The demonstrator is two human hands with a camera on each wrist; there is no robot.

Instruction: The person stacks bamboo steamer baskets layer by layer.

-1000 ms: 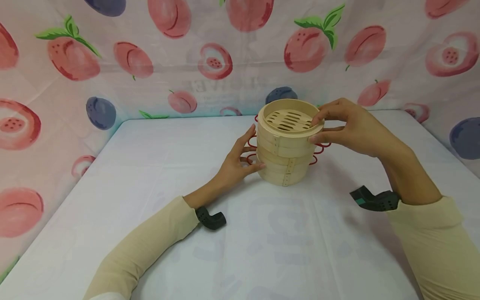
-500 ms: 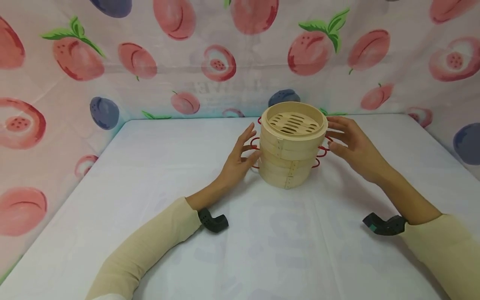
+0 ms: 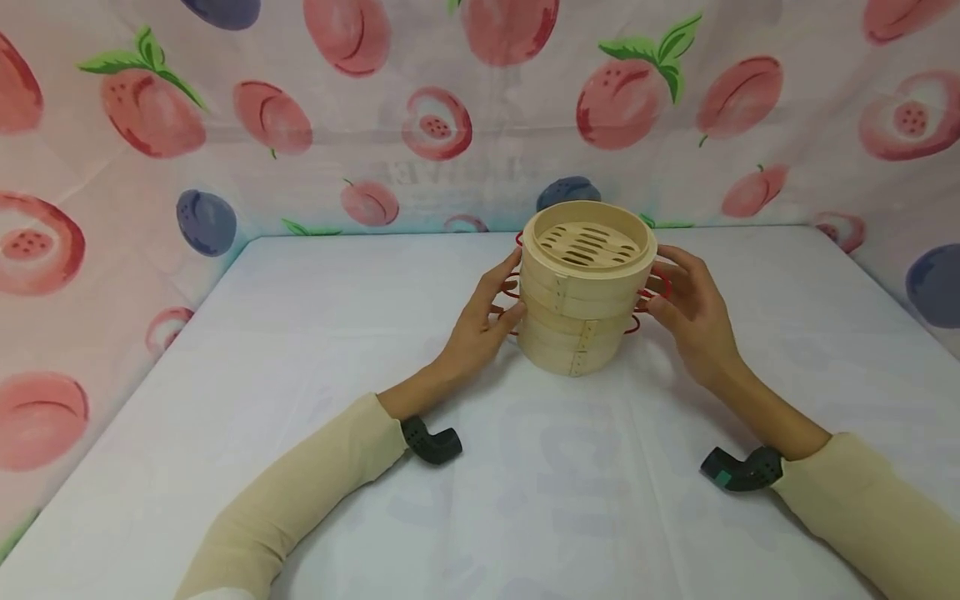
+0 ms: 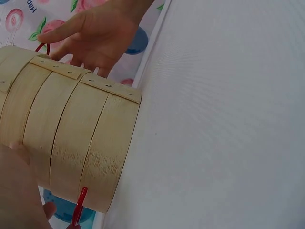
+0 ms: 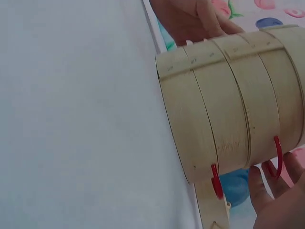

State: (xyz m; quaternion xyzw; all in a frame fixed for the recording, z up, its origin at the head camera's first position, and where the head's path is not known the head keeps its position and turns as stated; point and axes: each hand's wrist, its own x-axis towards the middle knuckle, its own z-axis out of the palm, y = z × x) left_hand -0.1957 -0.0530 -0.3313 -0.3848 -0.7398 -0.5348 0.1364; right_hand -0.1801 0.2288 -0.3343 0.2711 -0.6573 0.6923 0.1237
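Observation:
A stacked bamboo steamer (image 3: 551, 333) stands upright on the white-covered table, its lid off and the slatted rack (image 3: 585, 244) showing inside the top tier. Red loop handles (image 3: 633, 325) stick out at its sides. My left hand (image 3: 474, 325) rests against the steamer's left side, thumb at the front and fingers along the handles. On the opposite side, my right hand (image 3: 699, 321) has its fingers loosely spread at the upper right handles. In the right wrist view, those fingertips (image 5: 257, 183) lie right beside a red handle (image 5: 278, 157).
White cloth (image 3: 480, 500) covers the table, backed by a fruit-printed curtain (image 3: 480, 125). A pale wooden strip (image 5: 212, 207) shows beyond the steamer's base in the right wrist view. Dark curved mounts (image 3: 433, 442) sit on both wrists.
My right hand has let go of the steamer's top rim and come down to the right-hand handles. My left hand has shifted slightly up the left side; the steamer keeps its place.

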